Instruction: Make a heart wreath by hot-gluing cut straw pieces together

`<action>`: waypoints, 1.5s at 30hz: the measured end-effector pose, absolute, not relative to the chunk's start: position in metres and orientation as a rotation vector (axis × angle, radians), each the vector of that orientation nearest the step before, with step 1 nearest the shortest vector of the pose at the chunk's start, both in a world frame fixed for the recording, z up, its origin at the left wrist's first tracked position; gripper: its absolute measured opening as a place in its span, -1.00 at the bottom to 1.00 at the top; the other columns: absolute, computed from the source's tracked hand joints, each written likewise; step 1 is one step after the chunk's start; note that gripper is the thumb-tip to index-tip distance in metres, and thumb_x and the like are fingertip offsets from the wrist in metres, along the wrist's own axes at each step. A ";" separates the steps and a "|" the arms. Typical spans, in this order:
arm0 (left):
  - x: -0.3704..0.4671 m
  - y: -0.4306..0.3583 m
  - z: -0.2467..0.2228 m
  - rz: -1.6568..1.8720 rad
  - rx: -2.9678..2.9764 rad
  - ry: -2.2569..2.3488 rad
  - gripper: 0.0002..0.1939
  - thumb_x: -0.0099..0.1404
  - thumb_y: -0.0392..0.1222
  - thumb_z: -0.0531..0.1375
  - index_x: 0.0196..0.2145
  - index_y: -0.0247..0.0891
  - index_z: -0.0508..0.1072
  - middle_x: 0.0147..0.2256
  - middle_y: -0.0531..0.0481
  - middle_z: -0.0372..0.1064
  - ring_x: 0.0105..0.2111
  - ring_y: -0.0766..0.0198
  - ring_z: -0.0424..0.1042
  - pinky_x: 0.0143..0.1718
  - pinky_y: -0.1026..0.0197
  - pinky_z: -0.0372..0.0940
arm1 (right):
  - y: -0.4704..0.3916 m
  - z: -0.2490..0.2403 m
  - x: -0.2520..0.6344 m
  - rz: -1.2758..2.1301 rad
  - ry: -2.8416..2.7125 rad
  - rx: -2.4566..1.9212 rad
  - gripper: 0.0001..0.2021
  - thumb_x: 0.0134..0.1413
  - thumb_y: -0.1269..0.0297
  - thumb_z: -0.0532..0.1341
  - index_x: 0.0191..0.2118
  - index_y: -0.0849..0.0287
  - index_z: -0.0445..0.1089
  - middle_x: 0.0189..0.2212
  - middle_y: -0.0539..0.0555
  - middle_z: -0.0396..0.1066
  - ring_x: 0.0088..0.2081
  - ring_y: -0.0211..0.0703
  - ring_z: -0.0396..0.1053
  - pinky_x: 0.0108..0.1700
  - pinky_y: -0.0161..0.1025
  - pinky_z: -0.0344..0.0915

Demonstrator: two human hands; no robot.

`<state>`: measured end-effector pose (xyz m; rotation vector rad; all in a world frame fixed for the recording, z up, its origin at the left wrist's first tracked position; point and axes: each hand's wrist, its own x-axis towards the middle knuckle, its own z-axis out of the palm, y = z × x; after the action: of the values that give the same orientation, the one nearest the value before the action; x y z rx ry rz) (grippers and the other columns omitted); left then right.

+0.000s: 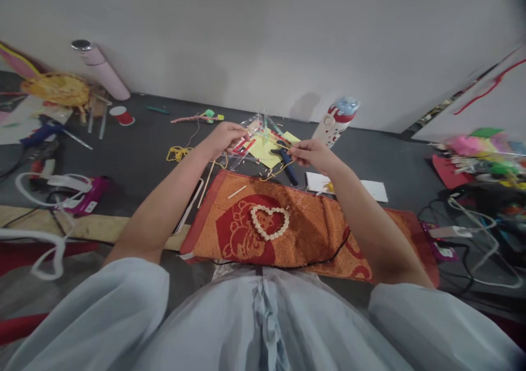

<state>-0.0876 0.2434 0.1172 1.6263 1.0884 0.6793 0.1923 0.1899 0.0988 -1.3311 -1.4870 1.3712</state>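
My left hand (pixel 227 138) is closed in a pinch at the edge of a clear plastic packet (pixel 246 145) with red pieces in it; what its fingertips hold is too small to make out. A strand of yellow yarn (pixel 280 170) runs up to my right hand (pixel 309 155), whose thumb and fingers are pinched on it. Below that hand a dark blue glue gun (pixel 290 168) lies by yellow paper (pixel 263 150). Nearer me, a heart outline of small cream pieces (pixel 255 224) rests on an orange and red towel (pixel 316 226).
A bundle of yellow yarn (pixel 177 153) lies left of my left forearm. A spotted bottle (pixel 333 124) and a pink flask (pixel 104 72) stand by the wall. Cables and a purple power strip (pixel 88 195) are at left. Colourful craft pieces (pixel 489 152) are heaped at right.
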 end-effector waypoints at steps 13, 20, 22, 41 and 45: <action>-0.140 0.250 0.112 0.724 1.614 1.201 -0.80 0.20 -0.11 0.13 -0.51 -0.24 0.34 -0.66 0.19 -0.21 -0.67 0.50 -0.19 -0.65 0.27 -0.18 | 0.176 0.084 0.218 1.376 -1.427 -1.419 -0.72 -0.06 0.11 0.40 -0.40 0.27 0.47 -0.59 -0.03 0.35 -0.62 -0.46 0.13 -0.63 -0.42 0.05; -0.165 0.250 0.105 0.791 1.460 1.192 -0.83 0.16 -0.16 0.20 -0.50 -0.31 0.39 -0.69 0.23 -0.19 -0.70 0.53 -0.19 -0.69 0.35 -0.22 | 0.169 0.080 0.230 1.341 -1.410 -1.451 -0.57 -0.27 -0.04 0.46 -0.43 0.26 0.48 -0.63 -0.03 0.34 -0.62 -0.45 0.12 -0.62 -0.40 0.01; -0.176 0.248 0.103 0.812 1.413 1.192 -0.85 0.14 -0.19 0.22 -0.50 -0.32 0.40 -0.70 0.24 -0.17 -0.71 0.54 -0.18 -0.70 0.37 -0.24 | 0.167 0.077 0.231 1.341 -1.409 -1.460 -0.54 -0.33 -0.07 0.47 -0.43 0.25 0.48 -0.63 -0.02 0.34 -0.62 -0.44 0.12 -0.62 -0.40 0.01; -0.283 0.173 0.104 0.757 1.669 1.642 -0.76 0.19 -0.08 0.13 -0.42 -0.31 0.48 -0.74 0.21 -0.06 -0.71 0.47 -0.11 -0.62 0.30 -0.08 | 0.205 0.059 0.165 1.311 -1.617 -1.499 -0.48 -0.40 -0.21 0.39 -0.47 0.18 0.39 -0.60 -0.03 0.31 -0.61 -0.39 0.10 -0.59 -0.35 0.00; -0.292 0.168 0.097 0.678 1.840 1.835 -0.75 0.17 -0.09 0.14 -0.43 -0.30 0.55 -0.61 0.06 0.30 -0.59 0.38 0.19 -0.47 0.27 0.10 | 0.212 0.052 0.150 1.283 -1.660 -1.512 -0.52 -0.37 -0.16 0.40 -0.46 0.18 0.43 -0.61 -0.01 0.35 -0.63 -0.37 0.14 -0.60 -0.34 0.04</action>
<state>-0.2919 0.1684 0.0974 1.8399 1.8347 0.6783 0.1497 0.2120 0.0524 -1.5124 -1.6603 1.2831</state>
